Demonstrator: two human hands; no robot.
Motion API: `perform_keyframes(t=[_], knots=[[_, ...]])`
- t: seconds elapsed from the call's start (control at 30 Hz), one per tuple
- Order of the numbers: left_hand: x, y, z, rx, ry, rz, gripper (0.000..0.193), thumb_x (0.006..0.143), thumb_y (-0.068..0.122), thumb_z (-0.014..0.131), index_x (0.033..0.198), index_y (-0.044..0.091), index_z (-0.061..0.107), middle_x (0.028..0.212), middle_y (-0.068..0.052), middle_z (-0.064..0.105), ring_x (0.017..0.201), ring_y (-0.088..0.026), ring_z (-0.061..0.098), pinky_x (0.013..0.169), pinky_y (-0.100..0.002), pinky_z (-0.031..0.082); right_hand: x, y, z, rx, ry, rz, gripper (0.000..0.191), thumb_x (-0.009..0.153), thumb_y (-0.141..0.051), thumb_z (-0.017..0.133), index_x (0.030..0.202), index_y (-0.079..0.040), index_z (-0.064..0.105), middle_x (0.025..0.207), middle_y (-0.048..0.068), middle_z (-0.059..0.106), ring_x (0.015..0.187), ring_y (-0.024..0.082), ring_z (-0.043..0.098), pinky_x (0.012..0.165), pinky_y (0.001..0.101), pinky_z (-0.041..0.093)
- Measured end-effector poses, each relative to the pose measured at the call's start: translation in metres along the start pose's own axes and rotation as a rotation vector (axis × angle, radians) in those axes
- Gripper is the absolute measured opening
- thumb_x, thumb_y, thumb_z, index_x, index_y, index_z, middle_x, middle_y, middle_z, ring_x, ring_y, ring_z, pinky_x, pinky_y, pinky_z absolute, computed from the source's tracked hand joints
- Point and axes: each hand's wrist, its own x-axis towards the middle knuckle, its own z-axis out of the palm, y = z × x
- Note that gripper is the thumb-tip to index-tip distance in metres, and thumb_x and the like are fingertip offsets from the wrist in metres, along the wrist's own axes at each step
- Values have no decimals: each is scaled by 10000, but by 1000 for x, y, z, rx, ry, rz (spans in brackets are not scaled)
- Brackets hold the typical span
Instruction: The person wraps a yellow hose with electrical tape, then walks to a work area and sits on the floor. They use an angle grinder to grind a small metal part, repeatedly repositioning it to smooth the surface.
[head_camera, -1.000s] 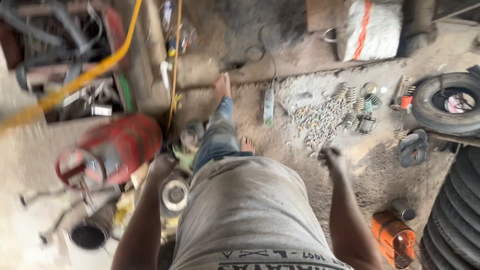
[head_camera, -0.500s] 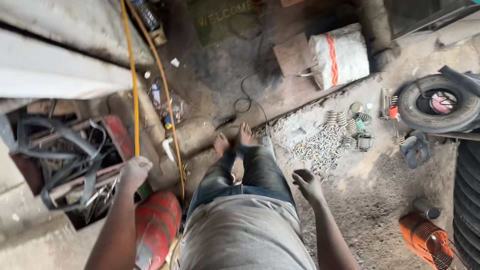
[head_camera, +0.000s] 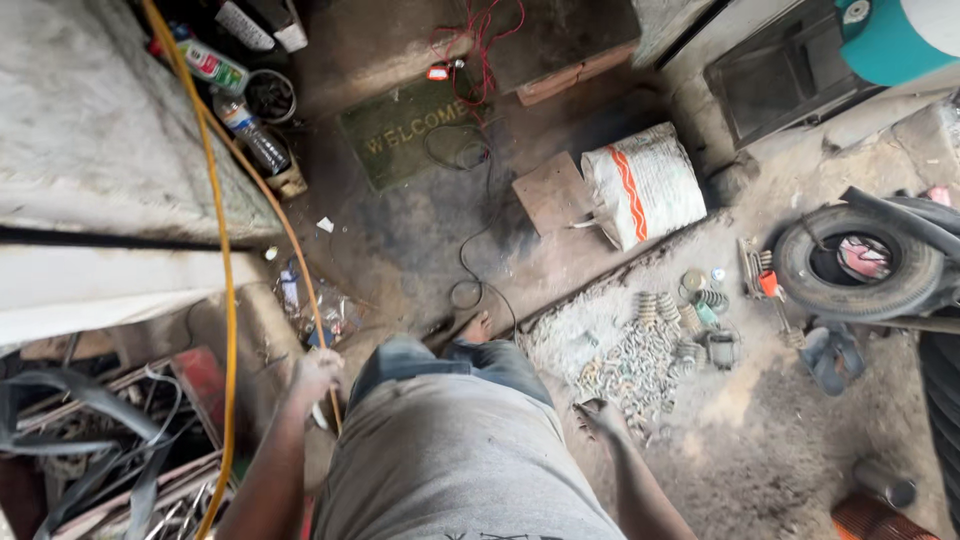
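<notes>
Left hand: left hand (head_camera: 316, 377) is closed around a thin orange hose (head_camera: 300, 270) at hip height, left of the body.
Hose: it runs from the fist far-left up along the concrete ledge (head_camera: 100, 130); a yellow hose (head_camera: 226, 300) lies just left of it, apart from the fist.
Right hand: right hand (head_camera: 603, 420) hangs loose, fingers half curled, holding nothing, near the pile of bolts (head_camera: 630, 365) on the ground.
Change: half a second ago the left hand was raised by the yellow hose; now it sits lower, near the hip. The view has tipped farther forward, and the red cylinder has left the frame.
Mat: dark green rectangular doormat (head_camera: 405, 125) with pale lettering, far centre.
Sack: white woven sack (head_camera: 645, 185) with an orange stripe, right of the mat.
Bottles: clear plastic bottle (head_camera: 255, 140) and a green-labelled one (head_camera: 205, 62), far left.
Tyre: tyre (head_camera: 855, 262) at right.
</notes>
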Motion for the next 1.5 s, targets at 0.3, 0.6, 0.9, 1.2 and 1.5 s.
perform_keyframes(t=[0.3,0.6,0.9,1.2,1.5], knots=[[75,107,-4,944,-151,378,302,841,365,742,914,74,768,952,-181,749,901,-346,734,834,-459,603,60,-81,-39,788,98,-72,385,941,-292,712,1215,-23,676,1013,136,777,808,233,740,640,356,549],[270,312,17,771,-24,900,266,832,286,770,833,28,703,916,-182,701,906,-386,678,800,-472,561,77,-76,-21,1138,224,168,380,917,-295,730,1173,-16,701,918,130,744,718,236,687,588,366,512],[400,468,80,804,-388,856,175,847,193,814,936,44,791,932,-147,779,843,-240,731,781,-389,577,56,-137,35,1109,400,320,422,853,-349,776,1089,1,760,866,84,770,751,193,679,644,347,534],[438,454,118,985,-428,481,201,907,194,770,981,7,765,830,-124,744,667,-213,709,611,-338,569,64,-91,89,1306,613,334,293,923,-238,747,1130,-31,729,974,65,766,814,133,722,657,273,545],[404,473,231,1016,-636,594,241,885,220,755,1031,30,728,848,-84,731,671,-153,674,647,-326,550,44,-85,175,1504,354,620,337,909,-295,752,1071,-2,719,895,121,760,725,217,720,567,344,535]])
